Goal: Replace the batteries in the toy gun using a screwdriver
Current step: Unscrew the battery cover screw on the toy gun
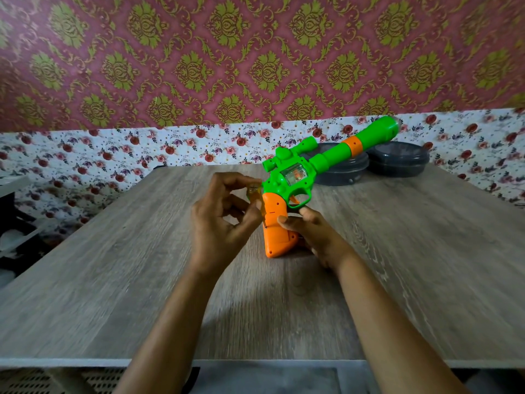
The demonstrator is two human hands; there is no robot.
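Left hand [218, 220]: fingers curled, pinching the translucent orange handle of a screwdriver [254, 191] against the back of the toy gun [301, 169]. Whether the tip sits in a screw cannot be told. The gun stands on its orange grip [277, 223] at mid-worktop [113, 280], with the green barrel rising to the right. Right hand [315, 237]: wrapped round the front of the grip, steadying it.

Likely hazards:
- The tip may skid off the screw if the gun rocks on its narrow butt.
- A freed screw may roll away.
- The raised barrel hangs above two dark round containers [341, 172] and could knock them if swung.

Bare surface lies left of and in front of the hands. The near edge runs beneath the forearms and the left edge slants away, both well apart from the gun.
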